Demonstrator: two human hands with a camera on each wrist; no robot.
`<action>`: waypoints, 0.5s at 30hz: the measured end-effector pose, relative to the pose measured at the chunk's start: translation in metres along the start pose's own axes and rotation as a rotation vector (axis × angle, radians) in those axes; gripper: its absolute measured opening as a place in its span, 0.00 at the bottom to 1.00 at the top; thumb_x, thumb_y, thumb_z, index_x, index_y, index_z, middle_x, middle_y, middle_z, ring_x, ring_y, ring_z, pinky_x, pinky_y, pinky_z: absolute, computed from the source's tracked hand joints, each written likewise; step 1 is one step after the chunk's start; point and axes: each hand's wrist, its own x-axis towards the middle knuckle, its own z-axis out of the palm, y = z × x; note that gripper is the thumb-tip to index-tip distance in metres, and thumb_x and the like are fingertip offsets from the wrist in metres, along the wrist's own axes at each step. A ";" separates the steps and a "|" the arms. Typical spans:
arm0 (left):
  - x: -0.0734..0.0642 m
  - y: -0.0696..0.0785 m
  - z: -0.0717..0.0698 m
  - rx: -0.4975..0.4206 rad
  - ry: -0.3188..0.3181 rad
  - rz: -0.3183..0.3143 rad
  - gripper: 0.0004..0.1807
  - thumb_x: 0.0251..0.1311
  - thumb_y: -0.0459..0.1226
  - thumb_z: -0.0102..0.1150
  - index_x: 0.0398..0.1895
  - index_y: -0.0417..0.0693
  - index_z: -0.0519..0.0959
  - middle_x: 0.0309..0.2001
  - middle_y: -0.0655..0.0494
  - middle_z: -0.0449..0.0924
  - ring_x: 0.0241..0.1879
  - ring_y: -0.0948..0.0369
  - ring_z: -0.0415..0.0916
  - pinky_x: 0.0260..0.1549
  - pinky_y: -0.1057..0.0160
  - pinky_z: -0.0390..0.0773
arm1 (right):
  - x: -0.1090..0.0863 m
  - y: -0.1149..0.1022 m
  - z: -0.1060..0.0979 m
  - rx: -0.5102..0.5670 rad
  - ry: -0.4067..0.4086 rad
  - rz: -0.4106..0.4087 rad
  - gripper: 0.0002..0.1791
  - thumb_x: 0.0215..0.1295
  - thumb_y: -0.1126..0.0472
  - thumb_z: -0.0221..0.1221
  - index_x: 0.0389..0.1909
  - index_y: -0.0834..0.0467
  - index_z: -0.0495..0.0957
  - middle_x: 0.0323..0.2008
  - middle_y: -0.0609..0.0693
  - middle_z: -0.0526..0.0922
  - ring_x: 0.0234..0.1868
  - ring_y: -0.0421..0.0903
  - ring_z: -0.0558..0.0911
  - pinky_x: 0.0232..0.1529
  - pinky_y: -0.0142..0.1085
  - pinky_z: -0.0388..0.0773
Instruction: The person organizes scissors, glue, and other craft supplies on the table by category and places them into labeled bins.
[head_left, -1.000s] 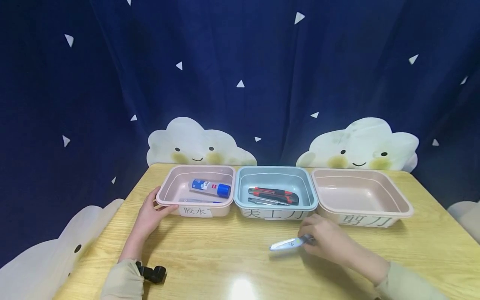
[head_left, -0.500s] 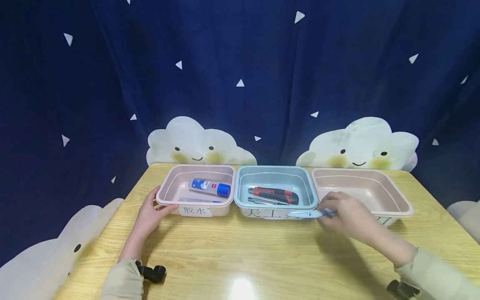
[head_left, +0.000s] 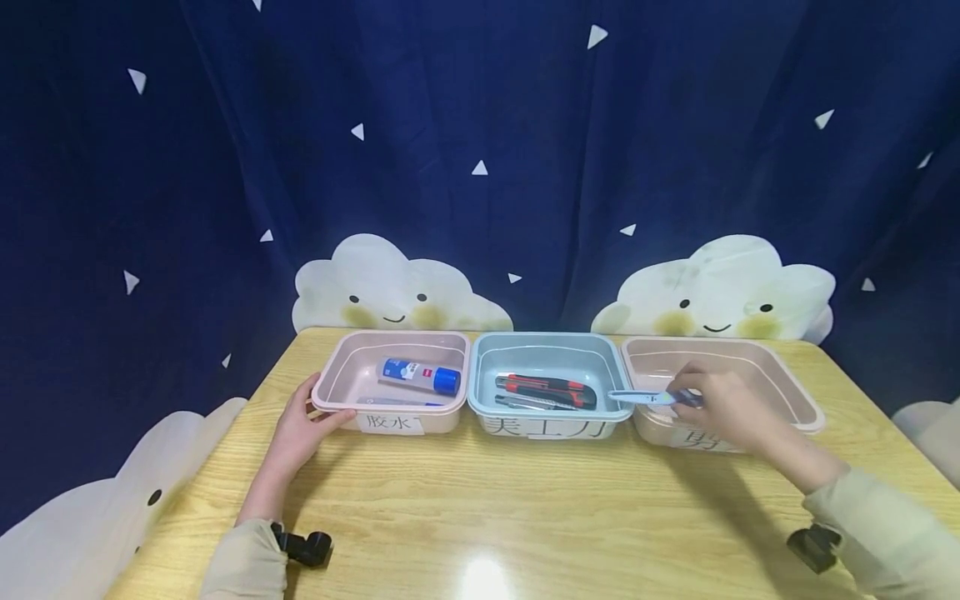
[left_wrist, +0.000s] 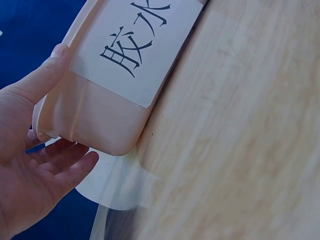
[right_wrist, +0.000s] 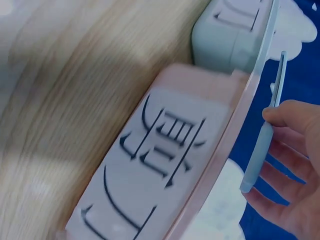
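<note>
My left hand grips the front left corner of the left pink bin. In the left wrist view the thumb lies on the rim and the fingers curl at the bin's side. My right hand holds a pair of light blue scissors over the front of the right pink bin. The blades point left, towards the blue bin. In the right wrist view, thumb and fingers pinch the scissors' handle above the rim.
A blue-capped glue bottle and a clear, partly hidden item with blue lie in the left bin. Several utility knives lie in the blue bin. Paper labels front the bins, set side by side on a wooden table.
My right hand has carried the scissors up and right, from above the table in front of the blue bin to over the right bin. The left hand stays on its bin.
</note>
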 end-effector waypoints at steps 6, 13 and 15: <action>0.000 0.000 0.000 -0.008 0.004 0.017 0.51 0.47 0.48 0.66 0.70 0.45 0.48 0.65 0.40 0.54 0.58 0.44 0.60 0.56 0.49 0.71 | 0.001 0.024 0.006 -0.050 0.016 0.020 0.07 0.39 0.65 0.67 0.23 0.59 0.81 0.26 0.51 0.81 0.29 0.48 0.80 0.28 0.42 0.78; 0.001 -0.001 0.000 -0.005 0.009 0.018 0.51 0.47 0.48 0.67 0.70 0.46 0.48 0.65 0.42 0.55 0.58 0.45 0.61 0.55 0.50 0.72 | 0.002 0.047 0.010 -0.078 -0.063 0.043 0.07 0.42 0.64 0.67 0.24 0.60 0.81 0.26 0.52 0.81 0.26 0.47 0.78 0.27 0.43 0.76; 0.001 -0.001 0.000 -0.009 0.007 0.017 0.51 0.47 0.48 0.67 0.70 0.45 0.48 0.65 0.41 0.55 0.58 0.45 0.61 0.56 0.50 0.72 | 0.001 0.052 0.011 -0.128 -0.055 0.034 0.07 0.41 0.62 0.67 0.24 0.58 0.81 0.26 0.50 0.81 0.28 0.48 0.79 0.30 0.44 0.76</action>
